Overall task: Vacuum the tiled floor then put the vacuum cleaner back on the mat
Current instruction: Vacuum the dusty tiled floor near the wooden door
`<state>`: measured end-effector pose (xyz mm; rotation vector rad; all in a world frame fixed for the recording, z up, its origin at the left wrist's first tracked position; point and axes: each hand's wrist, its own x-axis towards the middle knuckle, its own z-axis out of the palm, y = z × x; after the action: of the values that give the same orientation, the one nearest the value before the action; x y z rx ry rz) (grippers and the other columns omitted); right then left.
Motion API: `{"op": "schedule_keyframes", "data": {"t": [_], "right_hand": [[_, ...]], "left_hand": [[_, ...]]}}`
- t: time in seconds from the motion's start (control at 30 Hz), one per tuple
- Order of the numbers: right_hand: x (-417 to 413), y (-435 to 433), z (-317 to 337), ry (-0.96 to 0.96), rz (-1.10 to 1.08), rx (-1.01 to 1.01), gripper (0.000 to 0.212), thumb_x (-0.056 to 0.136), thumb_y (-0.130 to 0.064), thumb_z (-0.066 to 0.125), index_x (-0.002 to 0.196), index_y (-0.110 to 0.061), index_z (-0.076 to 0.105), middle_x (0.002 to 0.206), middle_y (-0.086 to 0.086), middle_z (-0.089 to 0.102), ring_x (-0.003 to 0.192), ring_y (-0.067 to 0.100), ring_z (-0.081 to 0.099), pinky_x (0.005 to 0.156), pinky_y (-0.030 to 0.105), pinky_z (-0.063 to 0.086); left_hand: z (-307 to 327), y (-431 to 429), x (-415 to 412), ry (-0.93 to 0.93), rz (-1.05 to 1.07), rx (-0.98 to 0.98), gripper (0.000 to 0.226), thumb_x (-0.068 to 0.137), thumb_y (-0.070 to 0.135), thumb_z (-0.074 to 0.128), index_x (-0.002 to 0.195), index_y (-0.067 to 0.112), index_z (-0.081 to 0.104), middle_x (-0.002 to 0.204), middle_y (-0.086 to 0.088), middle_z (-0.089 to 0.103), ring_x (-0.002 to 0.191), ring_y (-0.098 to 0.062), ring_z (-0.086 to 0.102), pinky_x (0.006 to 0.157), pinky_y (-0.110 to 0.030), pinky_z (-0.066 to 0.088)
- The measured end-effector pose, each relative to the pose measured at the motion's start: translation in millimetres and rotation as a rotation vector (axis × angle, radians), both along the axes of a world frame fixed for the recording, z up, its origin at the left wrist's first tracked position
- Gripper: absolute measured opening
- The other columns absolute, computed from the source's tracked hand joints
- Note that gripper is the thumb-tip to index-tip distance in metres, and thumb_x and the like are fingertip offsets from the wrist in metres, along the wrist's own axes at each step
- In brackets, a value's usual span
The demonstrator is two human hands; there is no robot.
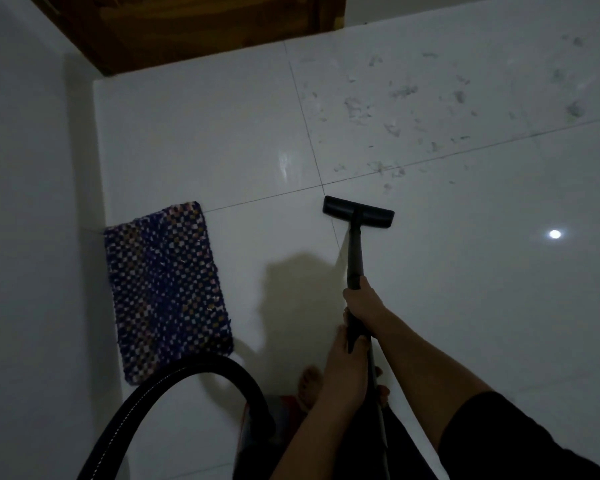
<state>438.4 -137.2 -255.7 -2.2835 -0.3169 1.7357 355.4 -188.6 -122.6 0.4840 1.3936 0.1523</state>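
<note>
1. The vacuum's black floor head [358, 212] lies flat on the white tiled floor [465, 289], just short of a crossing of grout lines, with the black wand [355, 254] rising back from its middle toward the person.
2. The right hand [362, 299] grips the wand higher up from the floor head, its fingers curled tight round the tube.
3. The left hand [343, 362] holds the same wand just behind the right hand, fingers wrapped about it; the fingertips are partly hidden in the dim light.
4. Beyond the floor head and to its right, grey dust and fluff [395, 126] lie scattered over the tiles.
5. Left of the floor head, well apart from it, a purple-and-white checked mat [163, 289] lies flat against the wall [32, 237].
6. Nearer the person than the mat, the black hose [187, 379] arches over the floor, crossing the mat's near corner.
7. A bare foot [309, 386] shows beneath the left forearm, behind the floor head.
8. Far beyond the floor head, a brown wooden door [187, 26] closes the room.
</note>
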Motion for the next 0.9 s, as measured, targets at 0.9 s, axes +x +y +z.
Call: {"op": "schedule_keyframes", "data": {"t": [0.9], "right_hand": [[-40, 144, -9, 0.060, 0.292, 0.085, 0.068, 0.097, -0.014, 0.041, 0.154, -0.029, 0.007, 0.089, 0.010, 0.054, 0.055, 0.013, 0.049, 0.039, 0.018, 0.036]], "left_hand": [[-56, 108, -17, 0.033, 0.361, 0.019, 0.040, 0.101, 0.026, 0.041, 0.140, 0.026, 0.042, 0.090, -0.013, 0.057, 0.057, -0.020, 0.053, 0.041, -0.024, 0.044]]}}
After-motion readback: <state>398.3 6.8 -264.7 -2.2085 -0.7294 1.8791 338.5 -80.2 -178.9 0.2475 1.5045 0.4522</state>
